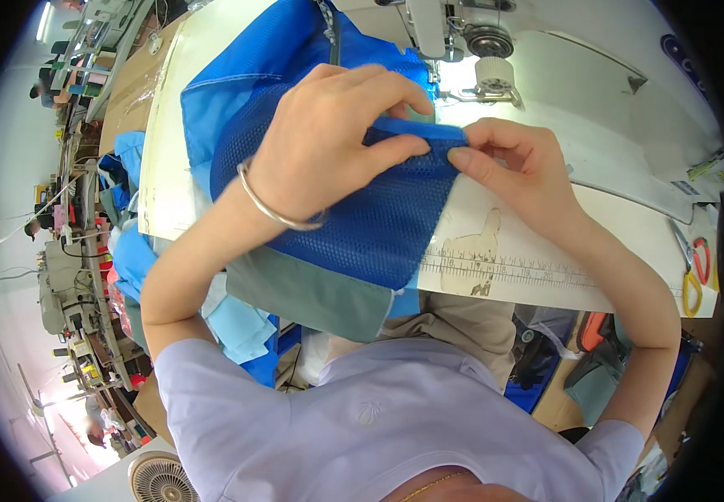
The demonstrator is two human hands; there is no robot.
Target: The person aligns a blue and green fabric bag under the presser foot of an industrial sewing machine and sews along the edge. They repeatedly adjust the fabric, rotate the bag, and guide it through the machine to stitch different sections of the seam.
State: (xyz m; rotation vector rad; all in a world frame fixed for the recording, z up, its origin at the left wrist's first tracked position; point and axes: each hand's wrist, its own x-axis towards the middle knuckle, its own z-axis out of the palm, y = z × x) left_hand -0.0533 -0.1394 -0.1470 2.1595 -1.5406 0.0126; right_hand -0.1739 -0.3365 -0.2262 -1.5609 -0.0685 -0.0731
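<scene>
A blue garment piece (362, 226) with dark blue mesh, brighter blue woven fabric and a grey-green strip (312, 293) lies over the near edge of the sewing table. My left hand (341, 125), with a bangle at the wrist, pinches the folded bright blue edge of the mesh between thumb and fingers. At the right end of that same fold, my right hand (516, 163) grips the corner between thumb and forefinger. Just beyond both hands stands the sewing machine's needle area (454, 79), lit brightly, with part of the blue fabric close to it.
A printed ruler scale (512, 269) runs along the table's front edge. Scissors (693, 284) with red and yellow handles lie at the far right. Blue cloth pieces (240, 326) hang below on the left. Other sewing machines (65, 293) line the left side.
</scene>
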